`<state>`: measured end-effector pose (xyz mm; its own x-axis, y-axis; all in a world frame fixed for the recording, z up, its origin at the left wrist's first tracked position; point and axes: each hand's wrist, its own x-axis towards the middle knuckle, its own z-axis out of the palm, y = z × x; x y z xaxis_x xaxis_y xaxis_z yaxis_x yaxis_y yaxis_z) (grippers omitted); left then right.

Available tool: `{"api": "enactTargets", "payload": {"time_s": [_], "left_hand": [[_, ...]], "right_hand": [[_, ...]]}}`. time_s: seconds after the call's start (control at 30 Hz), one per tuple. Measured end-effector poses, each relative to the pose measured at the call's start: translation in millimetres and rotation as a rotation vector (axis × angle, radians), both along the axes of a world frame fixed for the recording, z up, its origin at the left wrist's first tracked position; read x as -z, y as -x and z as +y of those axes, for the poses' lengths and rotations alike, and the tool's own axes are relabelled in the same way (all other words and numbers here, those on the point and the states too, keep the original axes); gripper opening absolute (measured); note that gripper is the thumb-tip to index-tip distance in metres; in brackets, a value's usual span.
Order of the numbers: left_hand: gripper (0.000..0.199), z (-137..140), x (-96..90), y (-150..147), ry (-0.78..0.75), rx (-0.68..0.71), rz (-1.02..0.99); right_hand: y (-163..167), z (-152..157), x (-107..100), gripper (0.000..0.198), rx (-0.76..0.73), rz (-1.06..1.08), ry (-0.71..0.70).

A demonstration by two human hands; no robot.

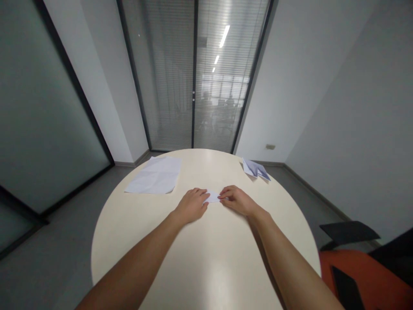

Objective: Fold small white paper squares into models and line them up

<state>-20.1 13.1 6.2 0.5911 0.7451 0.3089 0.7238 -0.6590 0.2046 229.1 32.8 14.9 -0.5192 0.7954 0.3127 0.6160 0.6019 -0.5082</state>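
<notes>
A small folded piece of white paper point(212, 196) lies on the round cream table point(206, 241), between my two hands. My left hand point(192, 205) rests over its left end, thumb at the near edge and fingers at the far edge. At the right end, my right hand point(238, 199) pinches the paper between thumb and curled fingers. Both hands cover the paper's ends, so only its middle shows.
Towards the table's far left lies a stack of creased white sheets point(156, 174). A folded paper piece point(255, 168) stands partly raised near the far right edge. An orange chair point(361, 275) with black armrests is beside the table at right.
</notes>
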Motion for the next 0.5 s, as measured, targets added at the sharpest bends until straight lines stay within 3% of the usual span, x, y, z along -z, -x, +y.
{"api": "enactTargets", "payload": {"time_s": [0.5], "left_hand": [[0.037,0.2,0.4,2.7,-0.027,0.011,0.035]], "right_hand": [[-8.0,1.1,-5.7,0.016,0.075,-0.031,0.084]]}}
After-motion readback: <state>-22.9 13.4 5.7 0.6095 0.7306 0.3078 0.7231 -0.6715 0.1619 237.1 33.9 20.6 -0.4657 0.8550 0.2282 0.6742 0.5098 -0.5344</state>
